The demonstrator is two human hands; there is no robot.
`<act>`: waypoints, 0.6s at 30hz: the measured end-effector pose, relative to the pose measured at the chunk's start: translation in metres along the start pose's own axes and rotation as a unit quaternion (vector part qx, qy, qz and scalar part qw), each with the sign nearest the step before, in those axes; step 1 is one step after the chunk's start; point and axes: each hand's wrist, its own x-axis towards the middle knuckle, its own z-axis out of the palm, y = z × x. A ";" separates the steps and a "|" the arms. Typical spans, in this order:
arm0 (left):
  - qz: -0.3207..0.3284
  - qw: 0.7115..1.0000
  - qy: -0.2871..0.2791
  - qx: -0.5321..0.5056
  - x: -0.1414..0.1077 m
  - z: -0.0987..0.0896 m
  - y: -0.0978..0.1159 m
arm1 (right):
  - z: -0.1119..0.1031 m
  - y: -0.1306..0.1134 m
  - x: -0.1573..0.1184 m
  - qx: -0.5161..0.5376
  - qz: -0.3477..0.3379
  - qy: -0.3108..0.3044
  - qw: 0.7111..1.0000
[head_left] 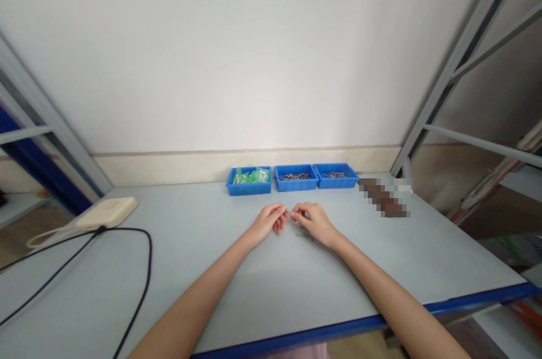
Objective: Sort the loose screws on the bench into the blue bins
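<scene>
Grey, thin, metal-looking pieces (307, 235) beside the bare right hand (314, 221)

The pieces lie loose on the pale grey tabletop (203, 285), partly hidden by the right hand; their ends are too small to make out, so I cannot tell which way any one points; the group's long axis slants from far left to near right. The bare left hand (269, 221) is just beside the right; its thumb and forefinger meet narrowly at a dark speck, and I cannot tell whether they grip it; the right thumb and forefinger curve close together, and what they hold, if anything, cannot be told. Both forearms are cut off below; behind the hands stand three blue rectangular plastic trays (297, 184); the leftmost bears green and clear packets (252, 176), the others thin metal parts (336, 175), too jumbled to count; pixelation obscures a brown patch (383, 198) to their right; a black cable (149, 257) leaves the view near a flat cream box (105, 212).
</scene>
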 end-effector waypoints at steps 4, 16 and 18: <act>0.008 1.000 -0.005 0.014 -0.002 0.001 0.004 | 0.002 0.003 0.001 0.000 0.012 0.046 0.999; 0.014 1.000 -0.016 0.014 -0.001 0.000 0.000 | 0.000 0.003 0.001 0.038 0.006 0.047 0.998; 0.015 1.000 -0.017 0.020 -0.002 0.000 0.001 | -0.001 0.004 0.001 0.035 0.002 0.047 0.998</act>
